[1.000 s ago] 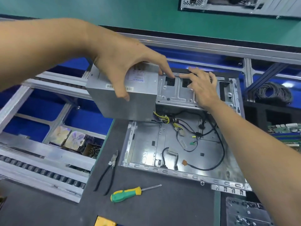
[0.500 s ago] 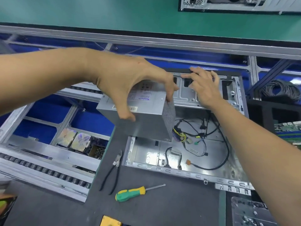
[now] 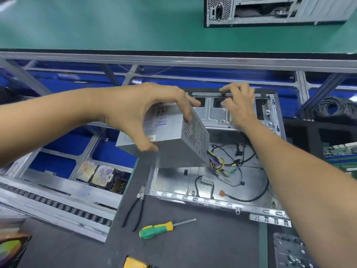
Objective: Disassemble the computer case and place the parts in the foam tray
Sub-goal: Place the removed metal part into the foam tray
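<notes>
An open grey computer case (image 3: 173, 182) lies flat on the dark mat with loose black cables (image 3: 249, 198) inside. My left hand (image 3: 143, 113) grips a grey power supply box (image 3: 173, 149) from above and holds it tilted over the case's left end. Its yellow and purple wire bundle (image 3: 216, 163) still hangs into the case. My right hand (image 3: 239, 107) rests on the case's upright far wall, fingers curled over its top edge. Black foam tray (image 3: 301, 132) sits at the right, holding a green circuit board (image 3: 342, 157).
Black-handled pliers (image 3: 135, 211) and a green-yellow screwdriver (image 3: 158, 228) lie on the mat in front of the case. A metal plate (image 3: 289, 250) sits at lower right. Roller conveyor (image 3: 48, 204) and small parts boxes (image 3: 102, 176) stand left. Another case (image 3: 270, 10) sits beyond on the green bench.
My left hand has lifted the power supply, carried it right over the case and tilted it so its mesh side shows. My right hand stays on the far wall.
</notes>
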The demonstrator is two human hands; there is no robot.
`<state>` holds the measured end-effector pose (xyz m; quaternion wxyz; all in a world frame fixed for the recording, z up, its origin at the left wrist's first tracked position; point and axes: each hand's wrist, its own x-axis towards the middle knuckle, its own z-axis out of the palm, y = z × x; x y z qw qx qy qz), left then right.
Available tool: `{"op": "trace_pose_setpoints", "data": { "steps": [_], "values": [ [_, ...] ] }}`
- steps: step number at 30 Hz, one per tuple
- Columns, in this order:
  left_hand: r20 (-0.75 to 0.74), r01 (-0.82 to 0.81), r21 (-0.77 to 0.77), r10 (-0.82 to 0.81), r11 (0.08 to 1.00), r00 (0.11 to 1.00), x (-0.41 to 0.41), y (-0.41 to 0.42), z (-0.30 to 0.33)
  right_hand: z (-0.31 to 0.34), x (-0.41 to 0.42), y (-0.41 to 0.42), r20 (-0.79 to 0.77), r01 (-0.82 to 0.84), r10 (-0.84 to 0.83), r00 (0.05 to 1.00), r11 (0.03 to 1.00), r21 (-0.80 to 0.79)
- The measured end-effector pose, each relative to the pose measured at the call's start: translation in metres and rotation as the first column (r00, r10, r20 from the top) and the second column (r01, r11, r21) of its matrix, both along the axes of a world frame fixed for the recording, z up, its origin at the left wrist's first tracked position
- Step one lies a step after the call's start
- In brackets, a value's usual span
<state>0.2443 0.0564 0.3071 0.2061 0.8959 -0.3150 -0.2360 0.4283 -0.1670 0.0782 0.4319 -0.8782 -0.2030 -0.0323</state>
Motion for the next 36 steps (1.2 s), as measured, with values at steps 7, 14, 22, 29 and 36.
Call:
{"op": "trace_pose_setpoints", "data": {
  "steps": [7, 14, 22, 29, 36],
  "values": [
    [0.304, 0.144, 0.085, -0.163, 0.986, 0.939, -0.013, 0.003, -0.001, 0.013, -0.081, -0.021, -0.143, -0.282, 0.348, 0.926, 0.893, 0.349],
    [0.172, -0.134, -0.398, 0.217, 0.908, 0.961, -0.011, -0.004, 0.03, 0.007, -0.137, -0.055, -0.456, -0.222, 0.426, 0.781, 0.873, 0.434],
    [0.008, -0.337, -0.579, 0.419, 0.743, 0.908, -0.002, 0.019, 0.03, 0.061, -0.123, -0.087, -0.505, -0.205, 0.655, 0.563, 0.702, 0.682],
    [-0.3, -0.608, -0.772, 0.735, 0.187, 0.608, 0.0, 0.02, -0.005, 0.109, -0.088, -0.105, -0.529, -0.219, 0.554, 0.643, 0.795, 0.566],
    [-0.77, -0.863, -0.468, 0.567, -0.19, 0.293, -0.011, 0.007, -0.038, 0.132, -0.09, -0.069, -0.541, -0.139, 0.344, 0.767, 0.913, 0.384]
  ]
}}
